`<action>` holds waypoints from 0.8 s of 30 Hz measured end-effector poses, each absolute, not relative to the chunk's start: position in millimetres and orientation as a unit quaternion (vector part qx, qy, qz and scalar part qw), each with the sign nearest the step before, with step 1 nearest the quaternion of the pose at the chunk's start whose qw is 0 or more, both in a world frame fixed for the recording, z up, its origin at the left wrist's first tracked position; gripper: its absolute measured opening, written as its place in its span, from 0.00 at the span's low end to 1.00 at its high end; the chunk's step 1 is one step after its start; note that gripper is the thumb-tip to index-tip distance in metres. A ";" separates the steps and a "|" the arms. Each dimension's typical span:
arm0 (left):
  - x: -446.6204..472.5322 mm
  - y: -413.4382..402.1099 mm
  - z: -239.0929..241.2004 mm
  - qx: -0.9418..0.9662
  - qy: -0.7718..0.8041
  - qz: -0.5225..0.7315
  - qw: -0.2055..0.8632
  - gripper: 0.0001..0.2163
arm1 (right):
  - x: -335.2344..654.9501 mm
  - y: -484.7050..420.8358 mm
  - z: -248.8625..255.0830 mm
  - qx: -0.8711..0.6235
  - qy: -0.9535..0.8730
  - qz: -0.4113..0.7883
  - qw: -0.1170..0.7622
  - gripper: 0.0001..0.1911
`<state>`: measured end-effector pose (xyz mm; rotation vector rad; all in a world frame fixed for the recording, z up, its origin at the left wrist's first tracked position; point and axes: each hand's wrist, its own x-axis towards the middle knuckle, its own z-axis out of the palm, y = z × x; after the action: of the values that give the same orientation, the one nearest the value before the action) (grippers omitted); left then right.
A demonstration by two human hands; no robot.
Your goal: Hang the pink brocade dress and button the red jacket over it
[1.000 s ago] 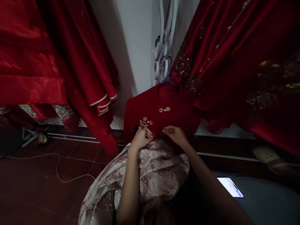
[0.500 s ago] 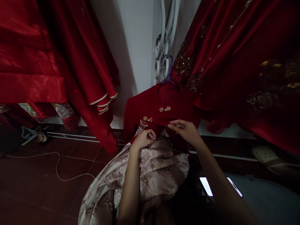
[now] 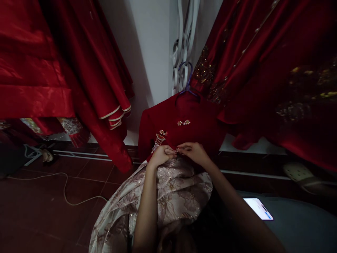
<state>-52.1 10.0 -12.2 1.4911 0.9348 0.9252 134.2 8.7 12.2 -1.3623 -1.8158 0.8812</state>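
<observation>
A dark red jacket (image 3: 200,116) hangs in front of me on a purple hanger (image 3: 188,82). A jewelled clasp (image 3: 183,123) sits at its upper chest, and a beaded tassel ornament (image 3: 159,137) is on its left side in view. Fingers curled, my left hand (image 3: 162,156) pinches the jacket's front edge below the tassel. My right hand (image 3: 194,153) pinches the other front edge, and its fingertips meet those of my left. The exact bit of fastening between the fingertips is hidden. Below both hands spreads a pale, shiny floral skirt (image 3: 176,196).
Red garments (image 3: 100,70) hang on the left, and red gowns with gold sequins (image 3: 252,70) on the right. A lit phone (image 3: 259,208) lies on a grey surface at lower right. A pale cable (image 3: 67,191) crosses the tiled floor; a clog (image 3: 297,172) is at right.
My right hand has moved left and slightly down, bringing the jacket's edge against my left hand. The gap in the jacket front has closed. More of the phone screen shows.
</observation>
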 end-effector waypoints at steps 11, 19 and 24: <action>-48.7 14.5 -19.0 0.618 0.444 0.425 0.491 0.13 | 127.1 4.1 14.4 -0.509 -0.731 0.275 0.361 0.10; -50.7 13.5 -17.7 0.601 0.425 0.443 0.512 0.12 | 126.2 3.7 11.3 -0.493 -0.741 0.270 0.367 0.10; -56.6 15.9 -22.4 0.603 0.399 0.425 0.545 0.07 | 120.4 2.7 6.2 -0.480 -0.760 0.239 0.367 0.09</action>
<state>-56.6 15.9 -22.4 1.4309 0.9456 1.0084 120.4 2.7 6.2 -1.2336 -1.9534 0.6143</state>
